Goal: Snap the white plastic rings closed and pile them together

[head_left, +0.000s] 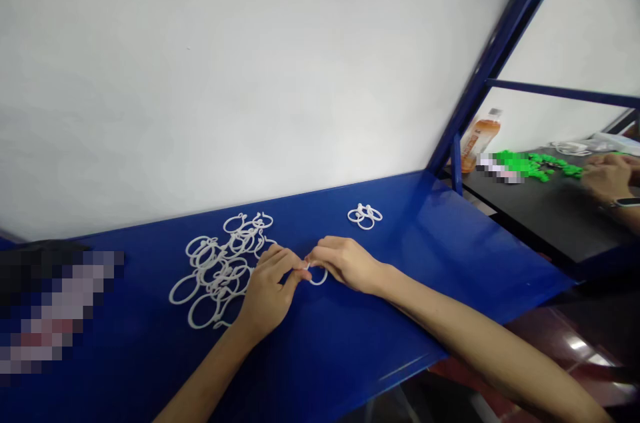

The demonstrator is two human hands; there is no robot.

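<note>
Between my two hands, just above or on the blue table, is a white plastic ring (pixel 319 284). My left hand (pixel 270 286) pinches its upper left part with thumb and fingertips. From the other side, the bent fingers of my right hand (pixel 345 262) close on the same ring near its top. The fingertips hide the spot where its ends meet. Left of my left hand lies a loose pile of similar white rings (pixel 220 270), several with open ends. Beyond my right hand sits a small cluster of white rings (pixel 365 216) that look closed.
The blue table (pixel 400 316) runs along a white wall (pixel 250 76). Blue frame posts (pixel 456 163) rise at its right end. Past them, another person's hands (pixel 607 176) are over a dark table with green pieces (pixel 540 164) and a bottle (pixel 480 142). A dark item (pixel 40 263) lies at far left.
</note>
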